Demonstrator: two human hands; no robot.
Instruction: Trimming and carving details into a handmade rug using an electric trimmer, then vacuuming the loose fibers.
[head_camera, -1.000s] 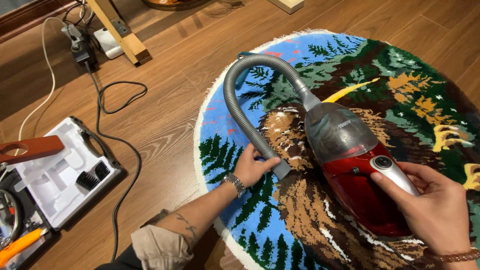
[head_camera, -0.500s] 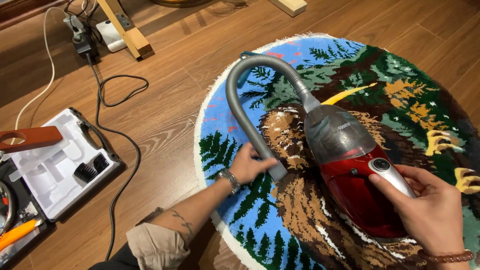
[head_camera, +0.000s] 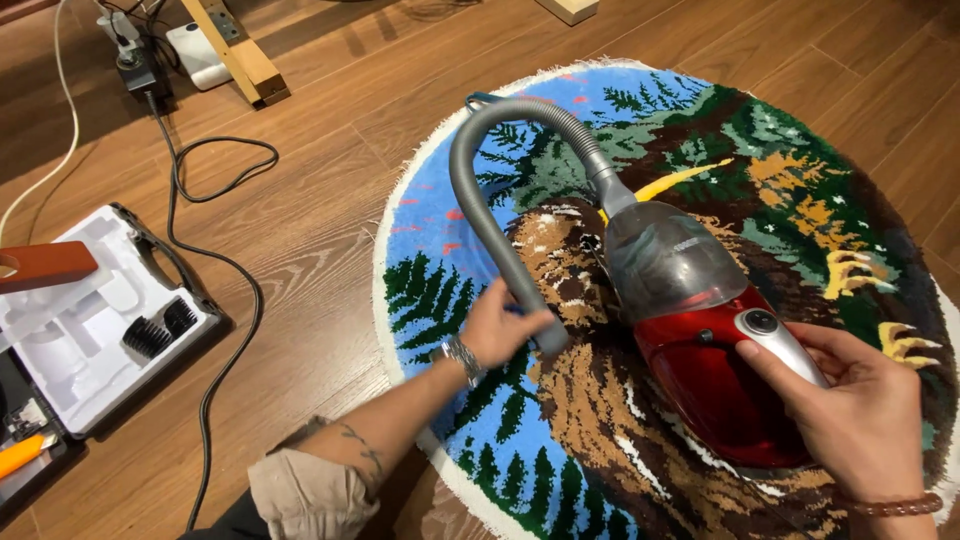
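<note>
Head view: the left hand (head_camera: 497, 328) closes around the nozzle end of the grey flexible hose (head_camera: 480, 200), pressed onto the round pictorial rug (head_camera: 800, 190). The right hand (head_camera: 850, 410) grasps the silver handle of the red handheld vacuum cleaner (head_camera: 710, 360). An open tool case (head_camera: 60, 340) on the wooden floor holds two black comb attachments (head_camera: 160, 328).
</note>
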